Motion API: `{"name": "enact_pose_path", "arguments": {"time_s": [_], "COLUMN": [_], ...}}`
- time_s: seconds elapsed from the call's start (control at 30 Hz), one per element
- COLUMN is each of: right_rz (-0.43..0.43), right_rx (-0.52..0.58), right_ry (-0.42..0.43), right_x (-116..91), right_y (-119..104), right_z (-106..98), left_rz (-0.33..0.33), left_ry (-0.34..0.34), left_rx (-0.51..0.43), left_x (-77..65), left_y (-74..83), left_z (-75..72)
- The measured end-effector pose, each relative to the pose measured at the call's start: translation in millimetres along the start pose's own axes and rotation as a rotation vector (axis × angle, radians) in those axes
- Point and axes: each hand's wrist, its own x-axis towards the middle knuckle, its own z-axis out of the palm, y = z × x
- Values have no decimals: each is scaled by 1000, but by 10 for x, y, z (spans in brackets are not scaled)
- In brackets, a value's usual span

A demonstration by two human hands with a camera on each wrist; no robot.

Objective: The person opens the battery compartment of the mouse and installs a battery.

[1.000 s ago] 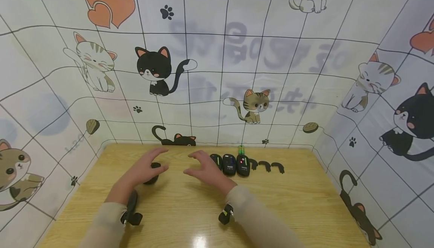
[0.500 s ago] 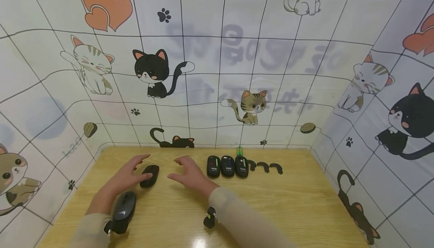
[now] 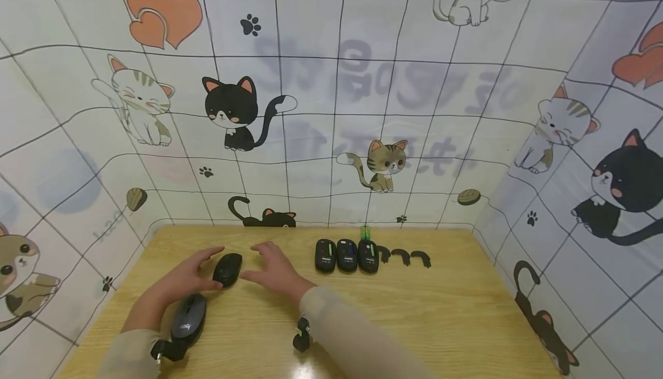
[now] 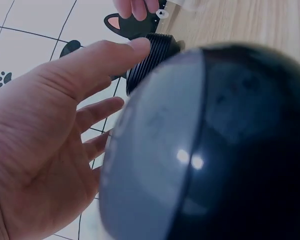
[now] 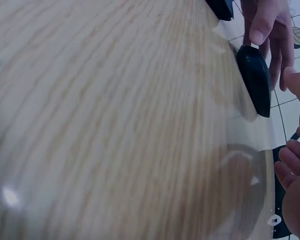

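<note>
A black computer mouse (image 3: 227,270) lies on the table between my two hands in the head view. My left hand (image 3: 181,280) is at its left side with fingers relaxed and spread, the thumb tip right at the mouse's near end. The left wrist view shows that thumb over the ribbed side of the black mouse (image 4: 152,59). My right hand (image 3: 277,274) is just right of the mouse, fingers loosely bent and apart from it; the right wrist view shows the right hand (image 5: 297,175) at its edge. A grey-and-black mouse (image 3: 189,317) sits beside my left wrist.
Three black mice with open undersides (image 3: 347,255) stand in a row at the back. A green battery pair (image 3: 365,233) is behind the rightmost one. Several curved black pieces (image 3: 401,256) lie to their right. A cat-print cloth (image 3: 311,108) rises behind the wooden table (image 3: 440,310).
Both hands have shifted left and slightly down. The right hand has come away from the row of mice to the side of the black mouse, and the grey mouse has come into view.
</note>
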Motion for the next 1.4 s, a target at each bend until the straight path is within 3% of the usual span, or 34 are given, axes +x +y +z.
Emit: {"name": "enact_pose_path", "arguments": {"time_s": [0.27,0.63,1.13,1.4], "right_rz": [-11,-103,-130,-155], "right_rx": [-130,-327,-352,-328], "right_ry": [-50,-62,-2,-13], "right_x": [27,69,108,151], "right_y": [-105,-200,-214,-167], "right_z": [138,289,352,311], "left_rz": [49,26,49,56], "left_ry": [-41,-46,-42,-14], "left_rx": [33,-19,-23,8], "left_x": [23,33,66,87], "left_y": [-72,-52,-67,-32], "left_z": [-4,15,47,40]}}
